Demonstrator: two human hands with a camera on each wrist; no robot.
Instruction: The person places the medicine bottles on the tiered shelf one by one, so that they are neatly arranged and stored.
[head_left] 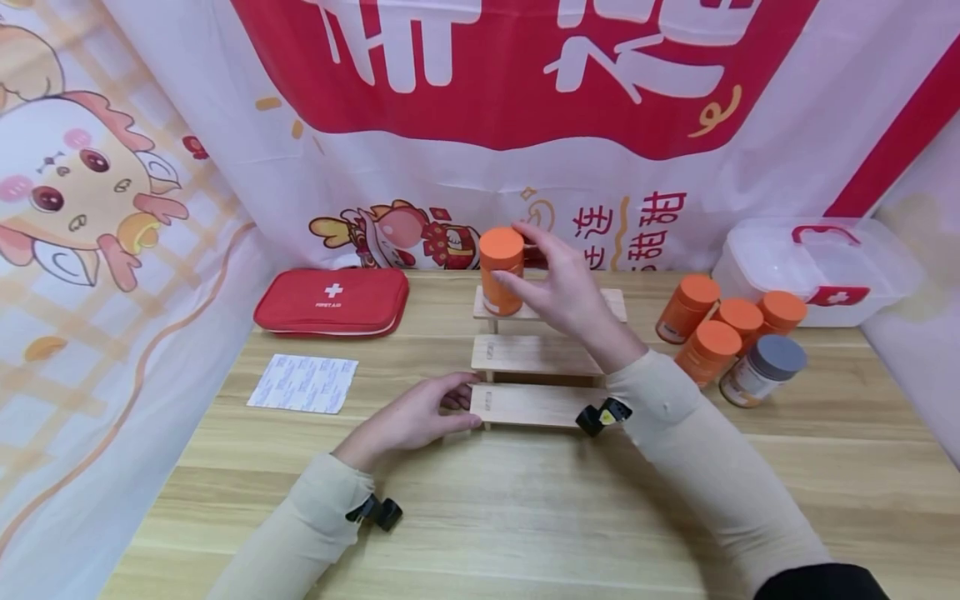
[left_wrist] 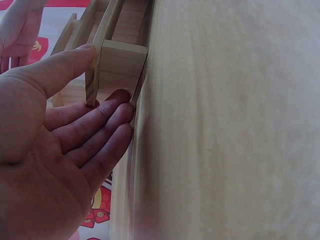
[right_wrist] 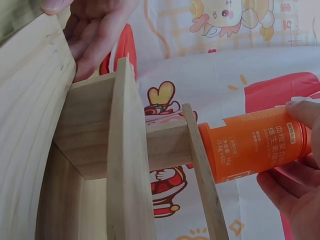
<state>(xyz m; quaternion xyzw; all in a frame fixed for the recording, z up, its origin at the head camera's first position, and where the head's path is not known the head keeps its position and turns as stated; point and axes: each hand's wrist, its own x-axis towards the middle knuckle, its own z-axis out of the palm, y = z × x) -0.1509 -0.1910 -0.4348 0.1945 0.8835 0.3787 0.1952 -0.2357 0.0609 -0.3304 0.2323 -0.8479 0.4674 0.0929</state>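
Wooden table [head_left: 450, 533]: right hand [head_left: 564, 292] grips orange bottle [head_left: 497, 295], likely light, stiff, best held high; left hand [head_left: 412, 411] pinches shelf's [head_left: 532, 404] left edge.

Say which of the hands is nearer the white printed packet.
Left. The left hand grips the lowest wooden step, right of the white printed packet; the right hand, farther right and back, holds an orange bottle at the top step.

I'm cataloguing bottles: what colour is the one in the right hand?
The bottle is orange with pale lettering, best seen in the right wrist view.
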